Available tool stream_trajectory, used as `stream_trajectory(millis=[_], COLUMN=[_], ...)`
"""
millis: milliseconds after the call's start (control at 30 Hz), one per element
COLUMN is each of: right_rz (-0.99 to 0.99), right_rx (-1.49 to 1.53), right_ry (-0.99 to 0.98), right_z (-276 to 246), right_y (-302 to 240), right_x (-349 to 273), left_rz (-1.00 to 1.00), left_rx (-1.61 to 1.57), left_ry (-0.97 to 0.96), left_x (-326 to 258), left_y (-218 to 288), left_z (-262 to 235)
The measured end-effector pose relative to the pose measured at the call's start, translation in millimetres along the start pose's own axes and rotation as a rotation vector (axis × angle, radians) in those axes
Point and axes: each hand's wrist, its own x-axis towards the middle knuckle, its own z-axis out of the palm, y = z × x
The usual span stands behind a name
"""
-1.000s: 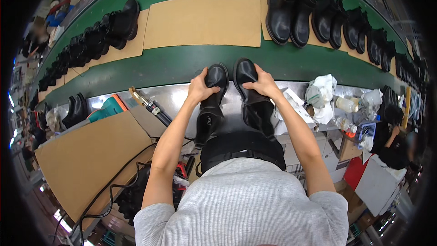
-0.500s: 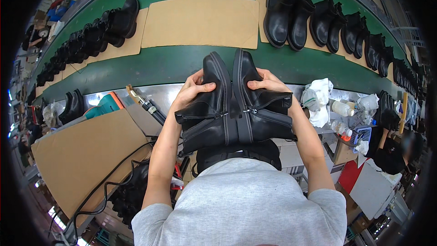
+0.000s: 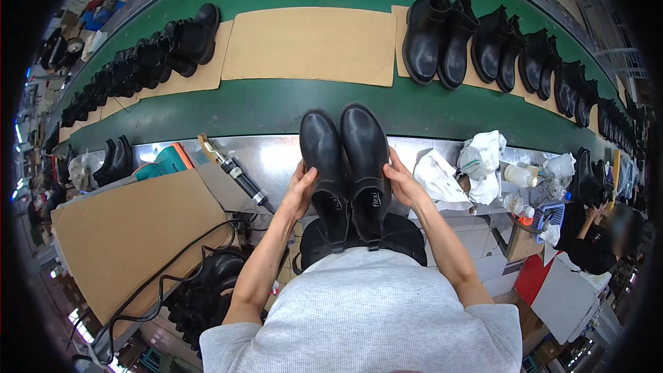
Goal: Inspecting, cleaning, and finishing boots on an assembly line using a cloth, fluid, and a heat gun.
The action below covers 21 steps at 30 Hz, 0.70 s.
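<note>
A pair of black leather ankle boots is held up side by side over the bench's near edge, toes pointing away and shaft openings toward me. My left hand (image 3: 299,190) grips the outer side of the left boot (image 3: 321,145), thumb on the leather near the instep. Around the outer side of the right boot (image 3: 364,141) my right hand (image 3: 404,181) is closed in the same way. The boots' insides show through the openings; their soles face down, mostly hidden. The fingers under each boot are hidden too.
A cardboard sheet (image 3: 311,45) lies on the green belt (image 3: 276,107) ahead, between rows of black boots (image 3: 438,38) (image 3: 197,34). White cloths (image 3: 442,178) and bottles lie right on the metal ledge. Left are a black-and-metal tool (image 3: 238,176), a cardboard box (image 3: 131,235) and cables. A person sits far right.
Both boots have turned from lying sideways, zips and sole edges showing, to uppers facing up with openings toward me. My hands have moved down and nearer my body, still holding them.
</note>
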Motion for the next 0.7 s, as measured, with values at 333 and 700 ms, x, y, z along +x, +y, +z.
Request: stream_trajectory(millis=[333,700], right_rz=[-0.569,-0.097], right_rx=[-0.249,0.521], right_ry=[-0.053,0.138], right_z=[23.1,24.3], right_y=[-42.6,-62.2], right_x=[21.3,11.4], left_rz=[0.597,0.166], left_rx=[0.290,-0.370], left_ry=[-0.041,-0.441], left_x=[23.1,22.4], left_y=[25.0,28.3], left_z=[37.5,66.8])
